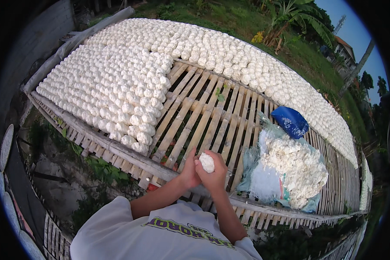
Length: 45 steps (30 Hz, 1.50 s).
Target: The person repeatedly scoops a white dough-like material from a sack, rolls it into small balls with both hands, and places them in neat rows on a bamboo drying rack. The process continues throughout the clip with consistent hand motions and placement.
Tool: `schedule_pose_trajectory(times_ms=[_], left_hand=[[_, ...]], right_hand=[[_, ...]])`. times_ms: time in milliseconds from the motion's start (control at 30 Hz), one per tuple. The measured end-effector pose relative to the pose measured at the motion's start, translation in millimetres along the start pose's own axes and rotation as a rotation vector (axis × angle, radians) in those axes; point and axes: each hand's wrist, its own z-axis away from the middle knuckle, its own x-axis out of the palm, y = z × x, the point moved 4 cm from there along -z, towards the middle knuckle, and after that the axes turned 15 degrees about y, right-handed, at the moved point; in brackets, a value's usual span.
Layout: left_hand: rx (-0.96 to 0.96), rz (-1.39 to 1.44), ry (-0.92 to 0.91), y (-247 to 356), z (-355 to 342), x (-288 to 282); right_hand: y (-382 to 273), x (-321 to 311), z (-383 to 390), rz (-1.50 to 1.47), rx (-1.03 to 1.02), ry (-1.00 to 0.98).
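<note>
Between my two hands is a rounded ball of white mash [207, 162], held just above the near edge of a bamboo rack. My right hand [216, 172] wraps round its right side. My left hand [189, 172] presses against its left side, fingers pointing up and partly hidden. To the right, a heap of crumbly white mash [294, 169] lies on a frayed woven sack [264, 184]. A blue plastic scoop [290, 122], with white crumbs inside, rests at the heap's far side.
Rows of white balls [112, 86] cover the rack's left part, and more balls [247, 60] line its far side. Bare bamboo slats [203, 110] with gaps lie in the middle, bordered by a near rail [104, 149]. Grass and a banana plant [286, 21] stand beyond.
</note>
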Motion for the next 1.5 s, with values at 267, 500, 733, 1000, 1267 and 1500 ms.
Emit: schedule_pose_trajectory(times_ms=[267,500,733,1000,1267,1500], left_hand=[[-0.03,-0.072,-0.133,12.6,0.9,-4.1],[-0.136,0.135,-0.261,14.1,-12.8,-12.7],[-0.006,0.179,-0.236,28.4,-25.2,-5.9],[0.403,-0.392,0.318,90.1,-36.7,-61.1],[1.263,-1.326,0.795,168.5,29.7,-148.2],[1.192,-1.443,0.893,170.4,22.8,-133.7]], right_hand=[[-10.0,5.0,-2.9,-0.083,-0.212,0.031],[-9.1,26.9,-1.5,0.121,-0.293,-0.102],[-21.9,36.9,-8.3,0.118,-0.456,0.084],[114.0,43.9,-11.2,-0.929,0.998,0.287],[196.3,32.4,-16.9,-0.851,1.64,0.214],[224.2,140.7,-87.7,-0.635,1.552,-0.153]])
